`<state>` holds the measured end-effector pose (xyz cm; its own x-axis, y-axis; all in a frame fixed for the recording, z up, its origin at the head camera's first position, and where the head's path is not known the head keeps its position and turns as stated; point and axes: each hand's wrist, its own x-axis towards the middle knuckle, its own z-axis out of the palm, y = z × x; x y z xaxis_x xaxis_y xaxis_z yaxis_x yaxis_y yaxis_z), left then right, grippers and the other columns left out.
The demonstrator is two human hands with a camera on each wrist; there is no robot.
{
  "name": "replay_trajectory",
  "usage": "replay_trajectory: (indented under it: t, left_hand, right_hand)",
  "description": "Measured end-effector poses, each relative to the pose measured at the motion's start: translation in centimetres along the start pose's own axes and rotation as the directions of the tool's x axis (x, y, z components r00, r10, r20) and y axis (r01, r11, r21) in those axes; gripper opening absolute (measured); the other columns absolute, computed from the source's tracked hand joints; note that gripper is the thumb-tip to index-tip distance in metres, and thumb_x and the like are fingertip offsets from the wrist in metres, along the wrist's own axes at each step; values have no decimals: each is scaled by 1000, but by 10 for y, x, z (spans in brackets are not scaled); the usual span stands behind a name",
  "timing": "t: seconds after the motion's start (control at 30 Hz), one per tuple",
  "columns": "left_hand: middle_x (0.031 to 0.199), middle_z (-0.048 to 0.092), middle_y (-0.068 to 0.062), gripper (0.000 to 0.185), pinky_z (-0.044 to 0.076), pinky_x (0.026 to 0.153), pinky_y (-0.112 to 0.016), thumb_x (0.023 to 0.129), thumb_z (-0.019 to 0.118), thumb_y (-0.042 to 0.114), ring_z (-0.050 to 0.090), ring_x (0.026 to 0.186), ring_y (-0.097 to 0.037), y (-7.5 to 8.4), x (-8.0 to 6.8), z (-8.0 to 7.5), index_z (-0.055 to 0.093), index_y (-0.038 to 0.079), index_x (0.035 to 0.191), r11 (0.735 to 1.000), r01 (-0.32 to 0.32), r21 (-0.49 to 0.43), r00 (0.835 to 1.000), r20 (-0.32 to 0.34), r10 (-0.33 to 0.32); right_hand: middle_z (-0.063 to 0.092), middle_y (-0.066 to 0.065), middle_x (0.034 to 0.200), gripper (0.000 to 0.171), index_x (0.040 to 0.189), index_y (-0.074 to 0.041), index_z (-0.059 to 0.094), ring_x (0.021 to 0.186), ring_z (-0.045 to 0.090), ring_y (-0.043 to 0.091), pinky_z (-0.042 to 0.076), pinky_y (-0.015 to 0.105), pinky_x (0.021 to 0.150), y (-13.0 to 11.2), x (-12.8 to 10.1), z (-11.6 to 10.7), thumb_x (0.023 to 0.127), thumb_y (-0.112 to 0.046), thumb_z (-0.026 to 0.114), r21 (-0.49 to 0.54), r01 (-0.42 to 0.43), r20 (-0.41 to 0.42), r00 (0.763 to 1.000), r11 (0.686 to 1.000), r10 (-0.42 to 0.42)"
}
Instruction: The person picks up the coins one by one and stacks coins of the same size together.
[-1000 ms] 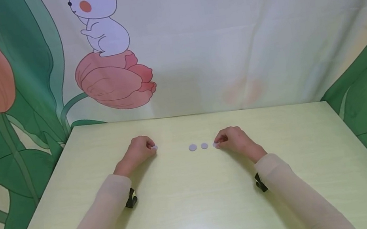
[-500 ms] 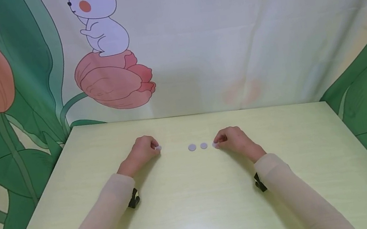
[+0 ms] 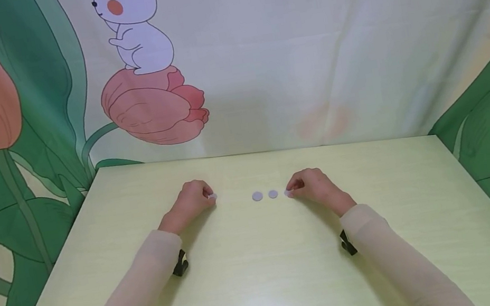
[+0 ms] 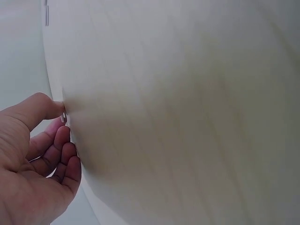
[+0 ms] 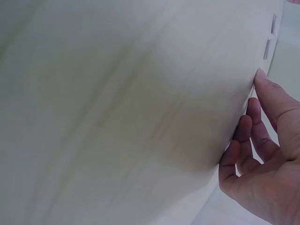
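Left hand [image 3: 190, 196] pinches a small disc [image 3: 212, 197]; right hand [image 3: 310, 185] pinches another disc [image 3: 288, 193]. Two loose discs [image 3: 264, 195] lie between them on the tabletop [image 3: 265, 278].

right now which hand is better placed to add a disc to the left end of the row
Left. The left hand pinches a disc on that side of the two lying discs; the right hand sits past the row's other end.

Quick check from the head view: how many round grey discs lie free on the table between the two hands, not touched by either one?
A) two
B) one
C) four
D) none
A: two grey discs lie side by side on the table, between the left hand and the right hand, each of which has a further disc at its fingertips.
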<state>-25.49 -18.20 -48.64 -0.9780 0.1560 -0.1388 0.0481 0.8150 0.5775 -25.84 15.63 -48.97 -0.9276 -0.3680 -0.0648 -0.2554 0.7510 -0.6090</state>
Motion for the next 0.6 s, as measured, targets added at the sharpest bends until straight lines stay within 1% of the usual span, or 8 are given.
replay_trajectory:
  t: [0.17, 0.33, 0.6]
  left_hand:
    - [93, 66, -12, 16, 51, 81, -36, 93, 72, 10, 57, 86, -24, 11, 4, 4, 70, -4, 101, 999, -42, 19, 999, 15, 41]
    - [93, 66, -10, 15, 51, 80, -36, 93, 72, 10, 56, 86, -22, 24, 7, 11, 71, -3, 99, 998, -59, 28, 998, 37, 58]
    - [91, 67, -8, 15, 51, 78, -34, 90, 74, 12, 57, 84, -21, 30, 5, 19, 72, -1, 98, 997, -69, 39, 997, 32, 68]
  right_hand:
    - [71, 0, 92, 12, 101, -12, 78, 88, 59, 18, 48, 33, 84, 1, -1, -2, 92, -19, 78, 3, -4, -5, 1000, 1000, 4]
    - [71, -1, 92, 11, 100, -13, 78, 87, 59, 17, 49, 33, 83, 5, 2, 0, 91, -19, 78, 2, -4, -10, 1000, 1000, 4]
    - [71, -1, 93, 12, 101, -13, 78, 87, 59, 17, 49, 33, 84, 5, 4, 2, 91, -20, 78, 5, -2, -5, 1000, 1000, 2]
